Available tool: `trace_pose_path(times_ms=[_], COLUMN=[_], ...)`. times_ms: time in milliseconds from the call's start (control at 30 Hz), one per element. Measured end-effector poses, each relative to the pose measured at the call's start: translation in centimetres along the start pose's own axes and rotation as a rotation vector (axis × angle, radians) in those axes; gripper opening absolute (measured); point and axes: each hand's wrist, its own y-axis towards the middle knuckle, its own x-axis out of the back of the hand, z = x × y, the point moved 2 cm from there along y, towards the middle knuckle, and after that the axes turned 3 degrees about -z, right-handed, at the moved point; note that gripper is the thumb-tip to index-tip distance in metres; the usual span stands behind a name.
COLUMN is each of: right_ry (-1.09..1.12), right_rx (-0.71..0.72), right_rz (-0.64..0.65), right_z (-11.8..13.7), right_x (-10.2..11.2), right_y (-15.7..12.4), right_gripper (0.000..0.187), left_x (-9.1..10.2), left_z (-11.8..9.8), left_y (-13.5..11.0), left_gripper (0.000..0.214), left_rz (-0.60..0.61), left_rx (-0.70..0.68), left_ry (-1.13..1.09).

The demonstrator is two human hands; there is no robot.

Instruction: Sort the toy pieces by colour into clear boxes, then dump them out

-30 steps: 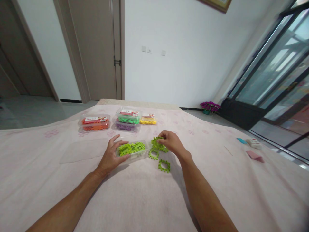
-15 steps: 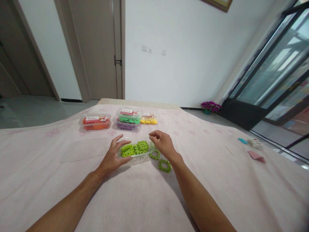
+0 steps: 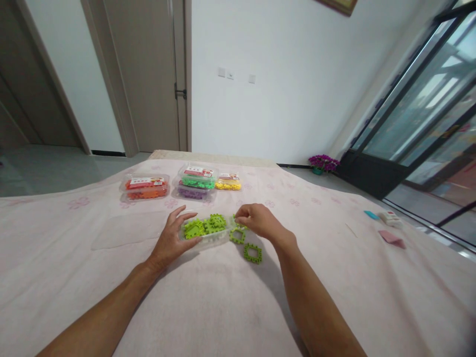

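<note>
On the bed [image 3: 223, 307] | my left hand [image 3: 171, 239] lies spread against the clear tray [image 3: 208, 237]'s 9 o'clock end | right hand [image 3: 258, 221] pinches a green piece [image 3: 238, 226] at its 3 o'clock end (tray's long axis runs 9-to-3) | loose frames [image 3: 253, 253] at 5 o'clock, nearer my right.

Left hand [image 3: 169, 243] splayed; right hand [image 3: 260, 220] seemingly pinching.

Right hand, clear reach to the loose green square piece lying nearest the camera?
Probably yes: the right hand is just beyond the green square piece, which lies uncovered on the cloth.
</note>
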Motion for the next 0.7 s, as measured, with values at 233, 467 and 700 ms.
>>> trace_pose_path(times_ms=[233,467,700], right_ry=[-0.400,-0.418,-0.281], right_rx=[-0.137,-0.084,-0.122], right_rz=[0.388,0.417,0.145], right_z=[-0.5,-0.6,-1.8], right_x=[-0.8,-2.4,-1.5], right_y=[-1.3,-1.2,-0.2], right_gripper=[0.039,0.037,0.037], left_x=[0.3,0.4,0.3], left_z=[0.1,0.0,0.0], left_y=[0.2,0.1,0.1], left_gripper=[0.056,0.049,0.050], left_rz=[-0.118,-0.129,-0.098], left_rx=[0.047,0.072,0.053], left_ry=[0.064,0.032,0.021])
